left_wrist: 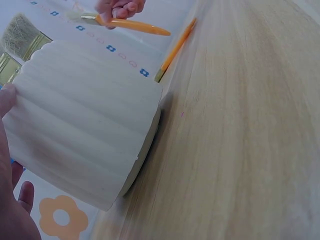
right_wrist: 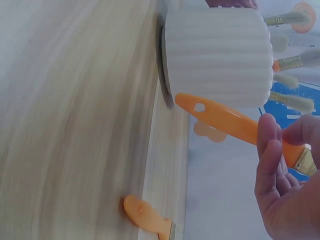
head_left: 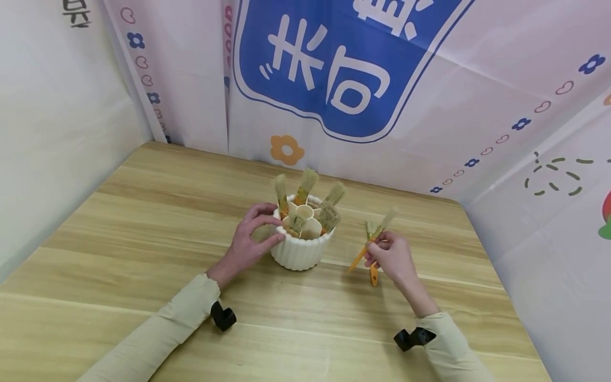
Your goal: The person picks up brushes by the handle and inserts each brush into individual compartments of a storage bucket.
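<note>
A ribbed white brush holder [head_left: 299, 253] stands on the table, its top split into round compartments. Several brushes with pale bristles poke up from it, among them a shaggy one [head_left: 329, 216] at the right. My left hand [head_left: 248, 236] grips the holder's left side, thumb at the front rim and fingers further back. To the right of the holder, my right hand [head_left: 393, 257] pinches a paintbrush [right_wrist: 225, 120] by its orange handle, bristles up and handle end slanting down toward the holder. Another orange-handled paintbrush [head_left: 374, 277] lies on the table beneath that hand.
The wooden table [head_left: 119, 239] is closed in by printed cloth walls [head_left: 191, 95] at the back and sides. A black wrist mount [head_left: 223, 317] sits on the left sleeve and another black mount [head_left: 413, 338] on the right.
</note>
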`<state>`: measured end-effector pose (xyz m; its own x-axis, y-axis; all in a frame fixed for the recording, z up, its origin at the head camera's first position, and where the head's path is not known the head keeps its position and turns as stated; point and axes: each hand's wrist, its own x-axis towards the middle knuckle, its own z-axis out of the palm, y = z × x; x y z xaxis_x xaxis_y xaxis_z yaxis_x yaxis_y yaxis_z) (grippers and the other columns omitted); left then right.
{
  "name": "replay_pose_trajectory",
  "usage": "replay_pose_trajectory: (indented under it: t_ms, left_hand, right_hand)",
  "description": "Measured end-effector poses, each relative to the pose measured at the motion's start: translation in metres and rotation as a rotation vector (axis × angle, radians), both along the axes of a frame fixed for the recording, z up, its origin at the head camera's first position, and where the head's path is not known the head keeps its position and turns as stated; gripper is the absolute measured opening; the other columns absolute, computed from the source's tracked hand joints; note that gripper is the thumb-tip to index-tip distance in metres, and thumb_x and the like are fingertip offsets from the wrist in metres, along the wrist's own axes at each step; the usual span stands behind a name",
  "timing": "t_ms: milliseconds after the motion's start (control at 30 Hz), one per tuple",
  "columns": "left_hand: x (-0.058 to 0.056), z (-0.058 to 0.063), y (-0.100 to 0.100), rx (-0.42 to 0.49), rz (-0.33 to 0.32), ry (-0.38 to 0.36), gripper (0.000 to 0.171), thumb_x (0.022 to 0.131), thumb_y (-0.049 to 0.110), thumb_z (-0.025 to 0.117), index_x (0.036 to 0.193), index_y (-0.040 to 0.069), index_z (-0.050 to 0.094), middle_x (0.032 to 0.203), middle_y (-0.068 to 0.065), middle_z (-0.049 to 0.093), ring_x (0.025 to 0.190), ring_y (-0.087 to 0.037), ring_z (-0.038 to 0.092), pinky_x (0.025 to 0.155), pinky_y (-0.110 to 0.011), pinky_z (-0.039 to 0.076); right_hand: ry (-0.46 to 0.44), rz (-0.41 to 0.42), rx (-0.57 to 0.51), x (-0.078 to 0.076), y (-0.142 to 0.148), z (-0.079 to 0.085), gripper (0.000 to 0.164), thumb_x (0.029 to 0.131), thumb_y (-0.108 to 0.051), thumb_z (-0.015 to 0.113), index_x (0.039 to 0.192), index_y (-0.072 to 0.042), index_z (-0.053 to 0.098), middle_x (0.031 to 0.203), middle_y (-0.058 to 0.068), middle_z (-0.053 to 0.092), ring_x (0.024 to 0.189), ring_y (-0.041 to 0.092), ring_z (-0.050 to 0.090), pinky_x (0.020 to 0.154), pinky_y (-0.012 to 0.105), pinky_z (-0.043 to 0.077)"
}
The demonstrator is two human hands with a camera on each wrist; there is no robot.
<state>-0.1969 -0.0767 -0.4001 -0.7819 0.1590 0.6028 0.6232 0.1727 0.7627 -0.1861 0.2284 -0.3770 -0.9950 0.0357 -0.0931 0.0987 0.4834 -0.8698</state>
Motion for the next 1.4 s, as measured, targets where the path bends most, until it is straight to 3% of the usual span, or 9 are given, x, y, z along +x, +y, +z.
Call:
replay_pose_trajectory:
  t_ms: [500,733,1167,1400]
  left_hand:
    - [0.001,0.001,0.001,-0.001,0.004,-0.021,0.019,0.074,-0.006,0.071,0.092,-0.007,0.064,0.122,-0.03,0.049,0.117,-0.039,0.046,0.095,-0.03,0.041]
    - [0.0,0.0,0.001,0.01,0.002,-0.016,0.019,0.074,-0.007,0.071,0.092,-0.007,0.064,0.121,-0.032,0.049,0.116,-0.04,0.046,0.096,-0.027,0.04]
    - [0.001,0.001,0.001,0.012,-0.006,-0.024,0.019,0.074,-0.007,0.07,0.092,-0.008,0.064,0.122,-0.032,0.048,0.116,-0.041,0.046,0.091,-0.016,0.041]
    - [0.0,0.002,0.001,0.008,-0.005,-0.013,0.019,0.073,-0.009,0.07,0.092,-0.008,0.064,0.121,-0.032,0.048,0.115,-0.042,0.046,0.09,-0.014,0.041]
  right_hand:
    - [0.038,0.023,-0.023,0.002,-0.019,0.005,0.013,0.088,-0.008,0.058,0.09,0.004,0.053,0.059,0.0,0.064,0.051,0.012,0.064,0.05,0.032,0.054]
    - [0.059,0.047,-0.018,0.002,-0.027,0.008,0.014,0.088,-0.01,0.058,0.088,0.002,0.052,0.066,0.014,0.068,0.053,0.015,0.065,0.051,0.033,0.055]
    - [0.094,0.083,-0.064,0.003,-0.039,0.017,0.013,0.087,-0.009,0.057,0.086,0.003,0.053,0.065,0.012,0.067,0.053,0.016,0.065,0.049,0.027,0.053]
    - [0.119,0.092,-0.08,0.004,-0.046,0.021,0.011,0.086,-0.007,0.056,0.086,0.004,0.055,0.064,0.01,0.067,0.052,0.015,0.065,0.049,0.031,0.054]
